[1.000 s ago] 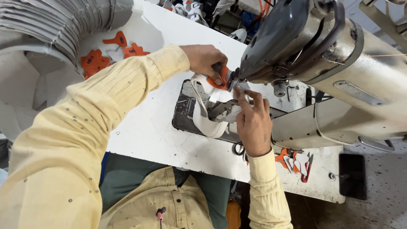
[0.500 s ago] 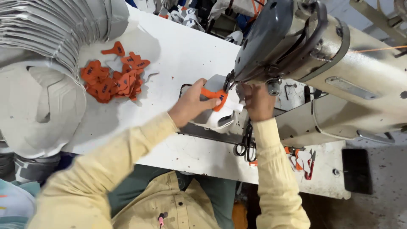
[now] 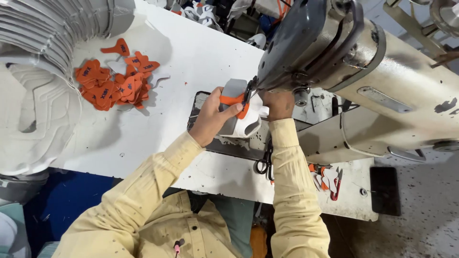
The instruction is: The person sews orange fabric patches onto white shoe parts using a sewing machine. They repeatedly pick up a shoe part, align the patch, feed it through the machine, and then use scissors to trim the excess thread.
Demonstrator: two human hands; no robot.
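**Both hands at the sewing machine head, white and grey piece with orange tab under the needle area**

Largest item: the cream-coloured industrial sewing machine (image 3: 382, 81), running from the upper middle to the right edge, its dark head end tilted toward the worker. It stands on a white table (image 3: 201, 57) with a dark metal bed plate (image 3: 248, 143) set into it.

Far left: a tall fanned stack of white cut pieces (image 3: 38, 95), curving from the top corner down to the table edge.

The worker wears a pale yellow long-sleeved shirt. Left forearm comes in diagonally from lower left, elbow low, wrist raised. Right forearm rises almost straight from below, sleeve cuff just under the machine head.

Left hand (image 3: 210, 119): fingers curled round the white and grey piece (image 3: 241, 119), thumb pressing the orange tab (image 3: 234, 101) against it. The piece sits on the bed plate, directly below the machine head.

Right hand (image 3: 279, 104): partly hidden under the head, touching the piece's right side; I cannot tell how far its fingers are closed.

A loose pile of orange tabs (image 3: 112, 83) lies on the table, well apart to the left.

Black scissors (image 3: 265, 162) rest at the plate's front edge, beside the right sleeve.
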